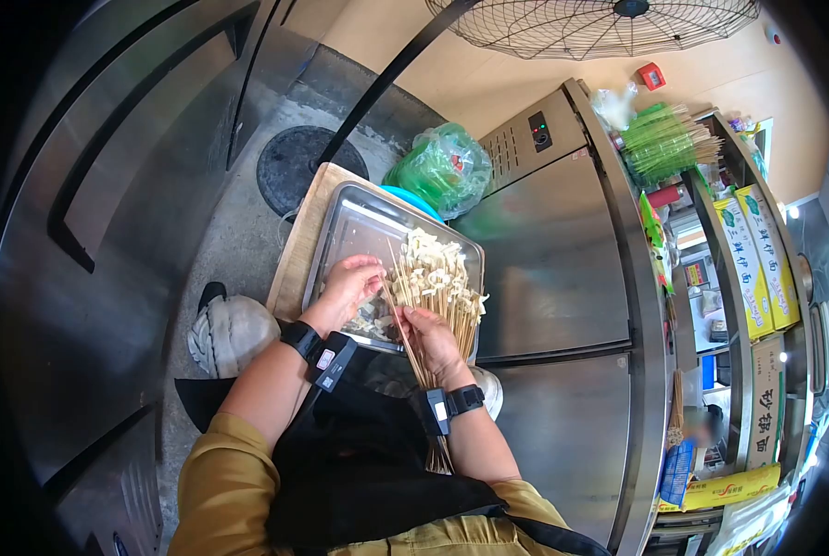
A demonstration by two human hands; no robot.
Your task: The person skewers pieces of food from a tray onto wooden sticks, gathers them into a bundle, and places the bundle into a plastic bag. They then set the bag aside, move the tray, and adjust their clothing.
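My right hand (435,343) is closed around thin bamboo skewers (414,357), whose lower ends run down past my wrist over the dark apron. Just left of it, my left hand (349,289) has its fingers pinched together near the upper skewer tips. What lies in that pinch is too small to make out. Both hands are over a metal tray (345,215). In the tray's right part lie many loaded skewers, with pale, cream-coloured food pieces (433,269) bunched on their upper ends. Loose pale pieces (373,322) lie in the tray below my left hand.
A wooden board (292,269) supports the tray. Beyond it stand a plastic-wrapped green bundle (447,171) and a round black lid (303,167) on the floor. Steel cabinets flank both sides: a fridge (553,259) at right. Shelves hold packed skewers (664,139) and boxes (753,259).
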